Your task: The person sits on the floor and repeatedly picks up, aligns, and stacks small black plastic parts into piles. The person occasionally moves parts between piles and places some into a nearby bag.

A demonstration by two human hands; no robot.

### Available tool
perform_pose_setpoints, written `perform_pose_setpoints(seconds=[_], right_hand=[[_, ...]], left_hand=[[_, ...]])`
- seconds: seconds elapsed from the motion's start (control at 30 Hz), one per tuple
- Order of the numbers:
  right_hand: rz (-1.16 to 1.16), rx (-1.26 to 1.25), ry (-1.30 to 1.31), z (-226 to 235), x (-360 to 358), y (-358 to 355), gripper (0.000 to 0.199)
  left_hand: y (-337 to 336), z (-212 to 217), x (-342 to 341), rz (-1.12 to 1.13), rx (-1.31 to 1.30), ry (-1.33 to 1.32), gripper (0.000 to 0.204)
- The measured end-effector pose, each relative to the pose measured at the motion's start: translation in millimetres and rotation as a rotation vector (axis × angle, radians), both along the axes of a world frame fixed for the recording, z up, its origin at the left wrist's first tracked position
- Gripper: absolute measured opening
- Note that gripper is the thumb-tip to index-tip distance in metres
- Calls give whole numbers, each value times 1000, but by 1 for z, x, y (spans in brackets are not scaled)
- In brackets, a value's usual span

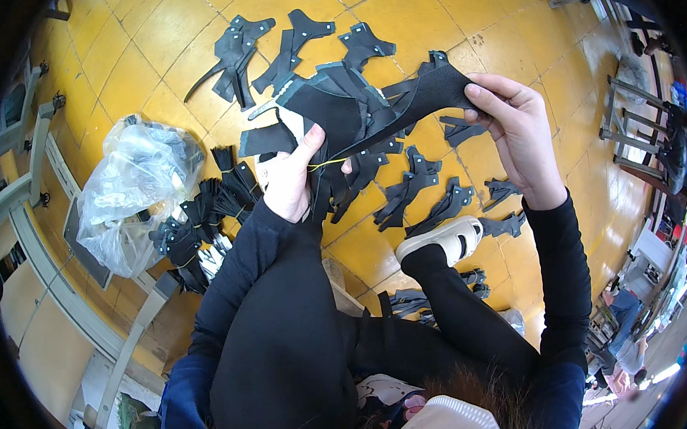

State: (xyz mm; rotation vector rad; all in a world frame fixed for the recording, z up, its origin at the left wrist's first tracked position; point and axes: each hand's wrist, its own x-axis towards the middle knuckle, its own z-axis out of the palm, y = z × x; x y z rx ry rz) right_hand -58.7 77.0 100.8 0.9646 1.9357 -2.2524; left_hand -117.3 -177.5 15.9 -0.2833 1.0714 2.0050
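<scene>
Above my lap I hold a bundle of black cut leather-like pieces (324,107), some with pale blue-grey edges. My left hand (293,174) grips the bundle from below, its thumb pressed on top; a thin yellow band shows by that thumb. Out to the right, my right hand (513,124) pinches the tip of one long curved black piece (436,91), which stretches back to the bundle. Beyond and beneath lie several small piles of similar black pieces (236,53) on the yellow tiles. What sits under the bundle is partly hidden.
A clear plastic bag (136,190) with contents stands at the left, beside bunched black strips (193,238). Grey metal frames (39,254) run along the left side. My foot in a cream sandal (442,240) rests among the piles. Racks (642,125) and people are far right.
</scene>
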Motion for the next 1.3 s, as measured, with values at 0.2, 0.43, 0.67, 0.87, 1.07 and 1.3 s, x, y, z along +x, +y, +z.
perform_pose_setpoints(seconds=[0.2, 0.43, 0.67, 0.87, 1.07, 1.3], right_hand=[[25, 10, -16, 1, 4, 1, 21], [80, 142, -68, 0, 5, -6, 15], [388, 542, 54, -3, 4, -16, 15], [408, 373, 73, -4, 5, -44, 15], [489, 456, 115, -17, 10, -60, 18], [518, 318, 3, -14, 10, -67, 14]], left_hand=[[-17, -16, 0, -288, -349, 148, 40], [-12, 4, -4, -683, -732, 272, 36], [-31, -17, -3, -1080, -523, 914, 32], [-26, -26, 6, -1073, -281, 908, 40], [3, 0, 13, -761, -237, 465, 56], [-3, -19, 23, -674, -232, 623, 54]])
